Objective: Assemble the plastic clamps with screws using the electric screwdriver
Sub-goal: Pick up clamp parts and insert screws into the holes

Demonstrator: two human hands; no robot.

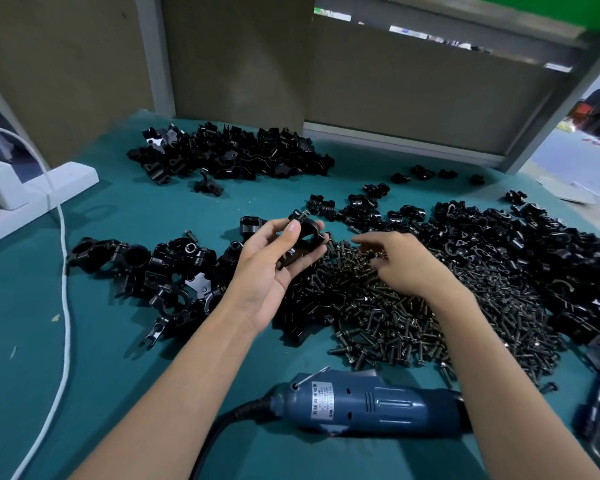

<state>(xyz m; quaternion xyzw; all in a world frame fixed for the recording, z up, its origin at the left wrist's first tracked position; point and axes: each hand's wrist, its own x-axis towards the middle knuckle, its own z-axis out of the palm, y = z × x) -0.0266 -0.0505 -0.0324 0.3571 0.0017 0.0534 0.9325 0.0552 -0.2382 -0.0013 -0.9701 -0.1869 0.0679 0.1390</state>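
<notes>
My left hand (274, 261) is palm up in the middle of the table and grips a black plastic clamp (307, 233) between thumb and fingers. Just to its right, my right hand (400, 263) reaches palm down into a big heap of dark screws (378, 306), its fingertips curled among them; whether they pinch a screw I cannot tell. The blue electric screwdriver (371, 403) lies on its side near the front edge, between my forearms, with no hand on it.
Piles of black clamp parts lie at the back (229, 154), at the left (153, 268) and at the right (520, 244) on the green mat (118, 358). A white cable (65, 271) runs down the left side from a white device (18, 192).
</notes>
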